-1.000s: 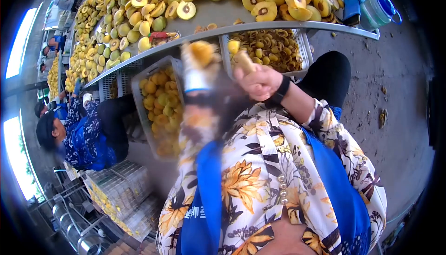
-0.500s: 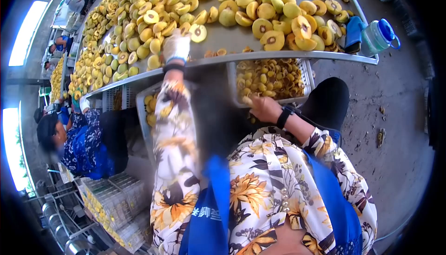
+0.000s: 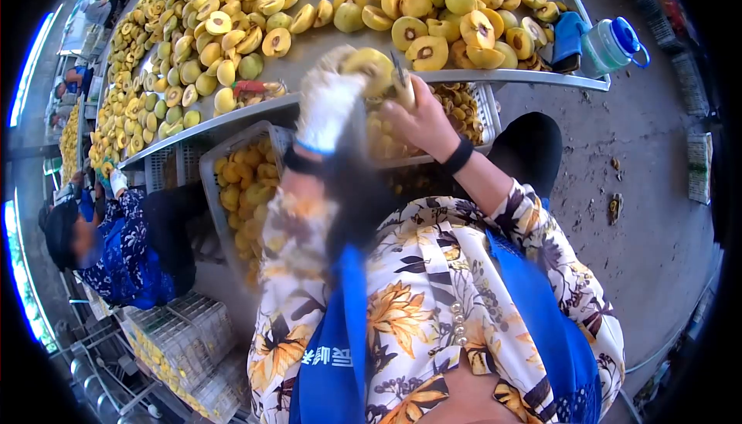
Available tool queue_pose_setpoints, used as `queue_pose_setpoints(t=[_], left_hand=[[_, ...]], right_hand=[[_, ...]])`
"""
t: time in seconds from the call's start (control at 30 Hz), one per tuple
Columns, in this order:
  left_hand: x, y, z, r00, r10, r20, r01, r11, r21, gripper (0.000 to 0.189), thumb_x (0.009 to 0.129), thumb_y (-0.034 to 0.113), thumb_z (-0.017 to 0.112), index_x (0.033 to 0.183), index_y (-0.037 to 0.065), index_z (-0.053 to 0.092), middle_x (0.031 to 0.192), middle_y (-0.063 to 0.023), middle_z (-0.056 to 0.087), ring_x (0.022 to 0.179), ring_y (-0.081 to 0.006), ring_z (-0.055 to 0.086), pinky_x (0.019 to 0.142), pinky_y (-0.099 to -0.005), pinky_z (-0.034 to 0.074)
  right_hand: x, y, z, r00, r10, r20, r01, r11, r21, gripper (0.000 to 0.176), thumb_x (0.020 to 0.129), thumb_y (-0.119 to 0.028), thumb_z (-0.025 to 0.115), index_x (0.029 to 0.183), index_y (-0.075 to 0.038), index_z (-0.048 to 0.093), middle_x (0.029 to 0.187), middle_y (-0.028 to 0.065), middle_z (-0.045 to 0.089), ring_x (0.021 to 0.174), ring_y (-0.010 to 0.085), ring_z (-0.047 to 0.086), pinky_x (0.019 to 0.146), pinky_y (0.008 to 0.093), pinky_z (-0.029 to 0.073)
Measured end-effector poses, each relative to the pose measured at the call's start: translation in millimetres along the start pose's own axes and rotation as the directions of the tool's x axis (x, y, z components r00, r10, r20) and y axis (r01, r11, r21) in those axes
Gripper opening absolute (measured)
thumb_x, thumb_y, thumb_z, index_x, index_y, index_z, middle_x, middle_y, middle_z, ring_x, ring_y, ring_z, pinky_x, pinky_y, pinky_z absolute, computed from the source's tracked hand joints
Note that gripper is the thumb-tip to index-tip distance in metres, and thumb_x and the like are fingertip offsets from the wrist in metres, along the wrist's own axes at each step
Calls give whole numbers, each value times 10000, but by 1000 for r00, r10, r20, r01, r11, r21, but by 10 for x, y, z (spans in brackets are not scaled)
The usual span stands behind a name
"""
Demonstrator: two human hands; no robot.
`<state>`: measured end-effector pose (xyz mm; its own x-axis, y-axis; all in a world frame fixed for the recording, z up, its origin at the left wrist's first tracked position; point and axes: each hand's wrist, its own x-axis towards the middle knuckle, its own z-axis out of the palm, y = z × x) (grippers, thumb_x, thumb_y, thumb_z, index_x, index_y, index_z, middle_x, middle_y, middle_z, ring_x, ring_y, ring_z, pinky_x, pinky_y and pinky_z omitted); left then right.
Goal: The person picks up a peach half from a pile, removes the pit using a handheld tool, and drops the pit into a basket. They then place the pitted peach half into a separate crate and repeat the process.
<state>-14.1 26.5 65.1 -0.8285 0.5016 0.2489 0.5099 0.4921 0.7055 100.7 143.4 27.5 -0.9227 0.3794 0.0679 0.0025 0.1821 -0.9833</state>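
Note:
My left hand [image 3: 328, 107], in a white knitted glove, is closed round a yellow peach half [image 3: 371, 71] just past the table's near edge. My bare right hand [image 3: 423, 124] grips a small pale-handled pitting knife [image 3: 403, 88], its thin dark metal tip pointing up at the fruit's right side. Below both hands is a white crate [image 3: 488, 119] of peel-like scraps and small fruit pieces, partly hidden by them. Many cut peach halves [image 3: 427, 53], some with the stone's brown mark showing, cover the metal table [image 3: 321, 41].
A second crate [image 3: 212, 184] of peach pieces stands left of my legs. On the table edge lies a red-handled object [image 3: 251, 90]. A blue-lidded bottle [image 3: 610, 47] and blue cloth-like item [image 3: 569, 36] sit at the right corner. Another person [image 3: 127, 246] works at left, near stacked crates [image 3: 182, 339].
My left hand has come back from the pile, now with a peach half. My right hand has risen with the knife to meet it. The view has shifted slightly.

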Motion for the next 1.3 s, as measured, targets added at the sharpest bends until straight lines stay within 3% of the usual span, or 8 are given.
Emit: queue_pose_setpoints(t=[0.07, 0.1, 0.17, 0.27, 0.37, 0.87, 1.07, 1.3], left_hand=[[-281, 173, 94, 987, 57, -147, -39, 992, 121, 344, 795, 309, 659, 1024, 58, 611, 965, -69, 638, 772, -181, 616, 702, -316, 508], [-339, 75, 151, 989, -118, -91, 90, 961, -262, 365, 820, 341, 624, 1046, 56, 595, 966, -71, 632, 803, -200, 611, 738, -335, 500], [-492, -147, 280, 938, -319, 137, 299, 543, -785, 409, 866, 396, 554, 1090, 54, 563, 973, -74, 619, 860, -230, 600, 797, -361, 486], [-630, -57, 378, 838, -365, 405, 376, -151, -914, 466, 916, 450, 450, 1150, 51, 511, 1003, -78, 594, 925, -248, 578, 844, -362, 472], [-704, -13, 455, 829, -423, 366, 328, -163, -931, 388, 937, 380, 428, 1140, 59, 508, 1039, -85, 580, 955, -225, 561, 868, -354, 460], [-789, 183, 568, 848, -472, 239, 233, -72, -970, 263, 883, 195, 482, 1098, 49, 520, 1063, -95, 567, 985, -243, 554, 859, -381, 452], [-827, 217, 627, 880, -474, -28, 237, 490, -839, 264, 887, 226, 517, 1070, 37, 533, 1047, -68, 549, 926, -168, 559, 805, -314, 473], [-697, -20, 499, 905, -339, 257, 381, 378, -844, 302, 918, 310, 510, 1041, 40, 565, 981, -33, 570, 874, -112, 552, 744, -266, 473]], right_hand=[[14, -10, 138, 999, -32, 5, 29, 937, 347, 436, 853, -155, 593, 1217, -2, 409, 805, 106, 636, 675, 124, 620, 580, 273, 493], [7, 2, 186, 999, -47, 5, 38, 860, 509, 424, 858, -164, 593, 1202, 7, 414, 780, 92, 635, 661, 103, 610, 568, 259, 488], [-16, 62, 234, 992, 35, 125, -84, 908, 411, 402, 862, -176, 597, 1176, 6, 425, 752, 81, 633, 658, 102, 613, 565, 261, 487], [-128, -156, 174, 972, 195, 132, -196, 981, -8, 410, 846, -189, 600, 1150, 19, 420, 739, 161, 630, 646, 253, 633, 580, 362, 492], [-242, -44, 160, 992, 108, 66, -92, 972, -215, 395, 814, -188, 595, 1094, 26, 416, 757, 273, 595, 679, 440, 581, 602, 470, 464], [-540, 198, 16, 992, 67, 105, -17, 909, -416, 298, 825, -165, 572, 932, 22, 367, 656, 242, 564, 658, 438, 559, 578, 485, 436], [-628, 150, 54, 979, 142, 150, -68, 906, -418, 235, 763, -71, 558, 903, 43, 407, 662, 260, 558, 658, 436, 564, 596, 486, 441], [-601, 57, 22, 963, 109, 248, 5, 908, -418, 170, 807, -95, 501, 885, 45, 444, 655, 262, 566, 615, 415, 579, 545, 456, 462]])
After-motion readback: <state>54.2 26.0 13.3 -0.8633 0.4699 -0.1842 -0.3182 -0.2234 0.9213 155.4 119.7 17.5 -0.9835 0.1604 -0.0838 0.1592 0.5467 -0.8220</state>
